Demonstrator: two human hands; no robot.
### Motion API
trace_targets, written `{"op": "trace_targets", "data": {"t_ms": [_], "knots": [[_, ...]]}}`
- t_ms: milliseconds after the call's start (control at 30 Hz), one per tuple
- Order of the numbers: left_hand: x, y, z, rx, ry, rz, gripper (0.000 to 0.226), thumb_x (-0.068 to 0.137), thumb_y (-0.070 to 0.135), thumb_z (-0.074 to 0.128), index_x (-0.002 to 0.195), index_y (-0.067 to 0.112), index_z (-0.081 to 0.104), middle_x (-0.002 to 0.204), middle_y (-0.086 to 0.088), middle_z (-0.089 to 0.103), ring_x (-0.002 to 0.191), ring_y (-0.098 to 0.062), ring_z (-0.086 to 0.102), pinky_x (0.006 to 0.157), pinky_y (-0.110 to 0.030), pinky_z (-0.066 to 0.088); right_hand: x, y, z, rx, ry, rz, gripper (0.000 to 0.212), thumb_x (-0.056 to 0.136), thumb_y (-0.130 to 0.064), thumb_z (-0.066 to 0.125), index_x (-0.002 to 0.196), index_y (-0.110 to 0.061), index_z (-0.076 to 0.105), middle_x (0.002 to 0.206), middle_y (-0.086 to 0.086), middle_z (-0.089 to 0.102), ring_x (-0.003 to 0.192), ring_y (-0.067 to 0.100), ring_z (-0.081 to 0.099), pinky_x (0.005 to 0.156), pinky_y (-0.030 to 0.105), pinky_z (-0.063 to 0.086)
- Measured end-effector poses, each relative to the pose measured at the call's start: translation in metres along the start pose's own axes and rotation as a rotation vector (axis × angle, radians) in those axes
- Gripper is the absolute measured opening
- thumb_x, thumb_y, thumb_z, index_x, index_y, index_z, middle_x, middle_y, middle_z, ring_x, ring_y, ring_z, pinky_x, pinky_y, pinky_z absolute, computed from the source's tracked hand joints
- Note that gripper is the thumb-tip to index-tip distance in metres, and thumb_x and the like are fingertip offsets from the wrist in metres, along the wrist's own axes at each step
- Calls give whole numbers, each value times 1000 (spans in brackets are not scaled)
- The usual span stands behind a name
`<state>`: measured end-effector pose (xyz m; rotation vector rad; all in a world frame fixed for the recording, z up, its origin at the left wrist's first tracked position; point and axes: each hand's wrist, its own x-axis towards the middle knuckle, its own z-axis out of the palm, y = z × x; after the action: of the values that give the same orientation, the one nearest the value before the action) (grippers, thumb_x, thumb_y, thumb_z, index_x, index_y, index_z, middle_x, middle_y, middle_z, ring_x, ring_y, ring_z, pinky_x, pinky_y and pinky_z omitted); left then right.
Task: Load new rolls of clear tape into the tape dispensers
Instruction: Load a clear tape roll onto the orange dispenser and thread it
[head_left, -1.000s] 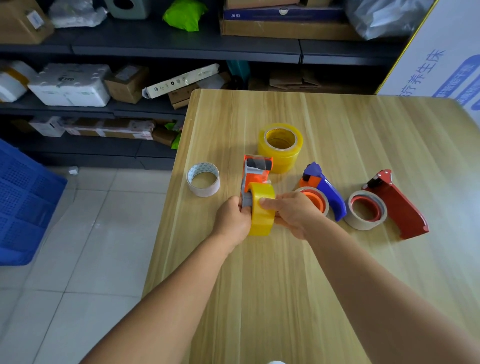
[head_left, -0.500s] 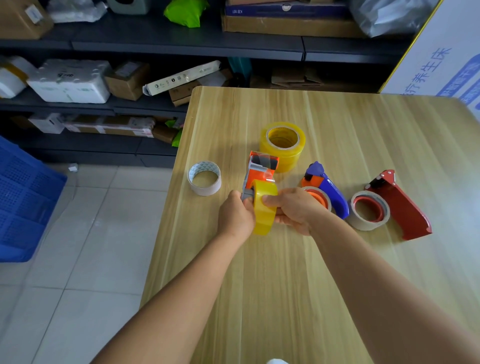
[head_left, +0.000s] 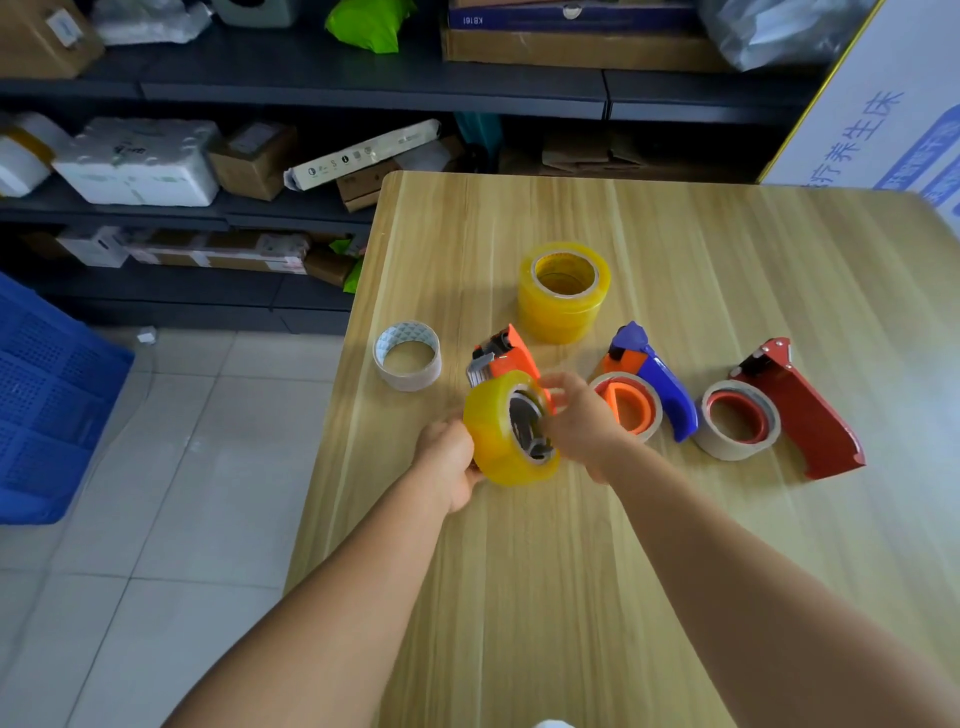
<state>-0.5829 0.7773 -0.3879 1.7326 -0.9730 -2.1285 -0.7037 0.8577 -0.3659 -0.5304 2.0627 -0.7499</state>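
Yellow tape roll (head_left: 493, 431) sits on the orange dispenser (head_left: 506, 356), gripped from the left by the left hand (head_left: 449, 460). Right hand (head_left: 579, 423) hovers blurred at the roll's core, fingers loosely spread, holding nothing.

2 bare forearms reach forward, hands close together.
The left hand (head_left: 451, 457) curls its fingers in a grip; the right hand (head_left: 582, 423) is blurred, fingers spread loosely, wrist bent inward.

On the surface (head_left: 675, 571), a tape stack (head_left: 563, 293) stood behind three dispensers (head_left: 506, 358) (head_left: 654, 379) (head_left: 800, 410) set in a row. A used-up roll (head_left: 408, 356) lay at their left. Shelves (head_left: 311, 93) ran behind the surface.
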Motion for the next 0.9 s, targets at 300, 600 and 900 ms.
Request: {"op": "trace_targets", "data": {"t_ms": [300,600,900], "knots": [[3,-3,-12,577,106,184,75,78,60,63,129,8,48,132,-6,50,119,-27,50,88,-33,41,9,17,11,-232,122,-153,43,92,-9,52,130,-30,49,129,7,48,93,20,57,59,23,48],[16,0,-18,763,151,236,55,83,22,68,132,13,46,123,-7,60,108,-26,58,83,-34,50,4,9,11,-520,-41,-158,74,87,-25,68,146,-39,26,134,8,39,109,26,54,77,30,51],[14,-1,-18,592,135,245,50,83,30,69,128,17,50,120,-3,61,97,-19,55,80,-31,46,12,0,9,-793,-108,-3,61,78,-62,65,109,-11,56,109,9,46,112,26,43,90,34,40]]}}
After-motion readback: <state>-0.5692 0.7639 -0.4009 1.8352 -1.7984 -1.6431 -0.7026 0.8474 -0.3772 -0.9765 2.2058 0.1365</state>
